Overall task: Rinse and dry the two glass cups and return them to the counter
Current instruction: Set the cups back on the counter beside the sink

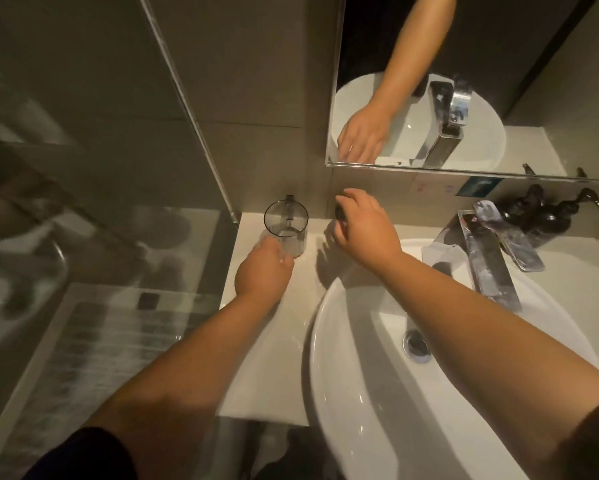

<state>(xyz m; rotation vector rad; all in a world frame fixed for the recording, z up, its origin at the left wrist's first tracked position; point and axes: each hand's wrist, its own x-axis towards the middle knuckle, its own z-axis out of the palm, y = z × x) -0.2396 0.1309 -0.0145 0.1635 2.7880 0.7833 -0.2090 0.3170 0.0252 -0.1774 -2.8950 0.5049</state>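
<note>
A clear glass cup (286,225) with a handle on its far side stands upright on the white counter (256,341), near the back wall. My left hand (265,268) grips this cup at its base from the near side. To its right, my right hand (364,225) curls over a second cup (339,213), of which only a dark edge shows under my fingers at the back of the counter. Most of that cup is hidden by the hand.
A white basin (329,341) with a metal drain (417,344) fills the right half. A chrome faucet (488,258) stands behind it, with dark pump bottles (540,216) beyond. A mirror (464,81) hangs above. A glass shower panel (187,98) borders the counter's left edge.
</note>
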